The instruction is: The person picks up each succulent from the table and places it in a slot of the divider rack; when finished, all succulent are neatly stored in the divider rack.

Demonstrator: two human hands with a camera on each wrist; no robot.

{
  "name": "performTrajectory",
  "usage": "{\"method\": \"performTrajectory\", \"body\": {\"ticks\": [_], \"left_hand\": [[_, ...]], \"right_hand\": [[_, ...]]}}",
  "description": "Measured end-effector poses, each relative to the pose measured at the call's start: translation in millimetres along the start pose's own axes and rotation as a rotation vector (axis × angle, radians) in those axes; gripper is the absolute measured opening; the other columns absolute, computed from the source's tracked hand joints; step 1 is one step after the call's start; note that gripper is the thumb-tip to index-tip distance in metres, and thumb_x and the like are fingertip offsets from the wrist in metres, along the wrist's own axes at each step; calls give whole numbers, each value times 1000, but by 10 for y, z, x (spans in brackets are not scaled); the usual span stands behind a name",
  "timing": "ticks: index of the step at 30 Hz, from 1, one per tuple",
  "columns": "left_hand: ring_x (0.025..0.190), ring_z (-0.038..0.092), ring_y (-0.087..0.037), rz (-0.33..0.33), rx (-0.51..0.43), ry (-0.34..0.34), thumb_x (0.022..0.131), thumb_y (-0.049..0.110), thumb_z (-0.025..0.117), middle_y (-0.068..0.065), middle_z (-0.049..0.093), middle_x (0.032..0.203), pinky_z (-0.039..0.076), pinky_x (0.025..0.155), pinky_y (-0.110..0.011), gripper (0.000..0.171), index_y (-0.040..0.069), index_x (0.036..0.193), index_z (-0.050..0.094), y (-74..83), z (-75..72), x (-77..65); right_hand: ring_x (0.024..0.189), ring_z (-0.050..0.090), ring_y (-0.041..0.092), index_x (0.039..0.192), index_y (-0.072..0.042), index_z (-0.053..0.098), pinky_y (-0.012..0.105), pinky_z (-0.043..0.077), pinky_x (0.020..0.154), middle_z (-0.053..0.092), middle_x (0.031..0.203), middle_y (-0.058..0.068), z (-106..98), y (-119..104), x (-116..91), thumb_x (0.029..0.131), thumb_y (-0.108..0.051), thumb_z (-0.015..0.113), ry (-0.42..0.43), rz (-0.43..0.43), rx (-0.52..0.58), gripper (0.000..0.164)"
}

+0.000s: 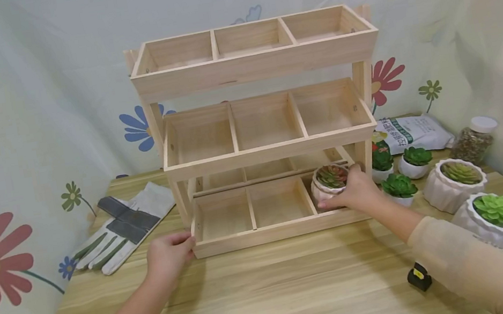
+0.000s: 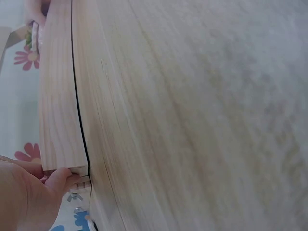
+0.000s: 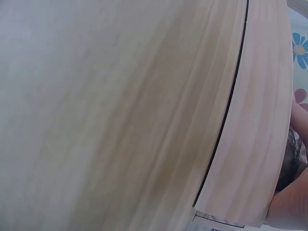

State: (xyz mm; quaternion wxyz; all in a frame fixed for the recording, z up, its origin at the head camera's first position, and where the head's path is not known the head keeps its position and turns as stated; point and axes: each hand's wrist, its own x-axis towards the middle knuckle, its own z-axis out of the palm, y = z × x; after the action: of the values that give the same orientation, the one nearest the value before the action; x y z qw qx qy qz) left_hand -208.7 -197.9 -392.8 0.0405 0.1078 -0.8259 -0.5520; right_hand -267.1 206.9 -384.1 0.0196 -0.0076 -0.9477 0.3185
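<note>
A three-tier wooden plant stand point(image 1: 248, 70) stands on the table, each tier a box split into three compartments. My right hand point(image 1: 359, 192) holds a small white pot with a reddish-green succulent point(image 1: 331, 176), down in the right compartment of the bottom box point(image 1: 284, 232). The thumb lies across the pot's front; the far fingers are hidden. At the left end of that box, my left hand point(image 1: 167, 259) grips the corner, thumb and fingers around the wood, as the left wrist view shows. Only part of the right hand point(image 3: 291, 199) appears in the right wrist view, beyond the box's front board.
White-potted succulents point(image 1: 462, 182) of several sizes stand to the right, near a lidded jar point(image 1: 473, 141) and a printed white bag point(image 1: 414, 134). Work gloves point(image 1: 127, 227) lie left of the stand. A small black object with a yellow label point(image 1: 419, 278) sits near the right forearm.
</note>
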Motion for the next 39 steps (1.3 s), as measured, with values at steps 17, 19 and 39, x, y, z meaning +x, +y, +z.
{"method": "performTrajectory", "body": {"ticks": [17,19,39], "left_hand": [[62,62,-13,0,14,13,85,7,66,-13,69,85,54,55,-23,26,-10,105,66,-48,-72,-16],[63,62,-13,-1,11,12,85,7,66,-13,69,86,55,55,-23,26,-10,105,66,-45,-62,-9],[68,64,-13,6,3,-16,87,7,65,-19,68,95,55,59,-21,27,-11,107,65,-25,4,5]], "right_hand": [[124,40,40,135,6,33,52,37,101,43,135,27,-457,-27,-387,69,-37,83,107,-159,194,93],[125,39,39,135,5,34,50,36,103,43,135,26,-528,22,-444,70,-37,83,139,-162,226,91],[135,23,36,146,0,21,39,22,112,24,149,21,-1334,728,-1098,80,-37,73,396,82,242,92]]}}
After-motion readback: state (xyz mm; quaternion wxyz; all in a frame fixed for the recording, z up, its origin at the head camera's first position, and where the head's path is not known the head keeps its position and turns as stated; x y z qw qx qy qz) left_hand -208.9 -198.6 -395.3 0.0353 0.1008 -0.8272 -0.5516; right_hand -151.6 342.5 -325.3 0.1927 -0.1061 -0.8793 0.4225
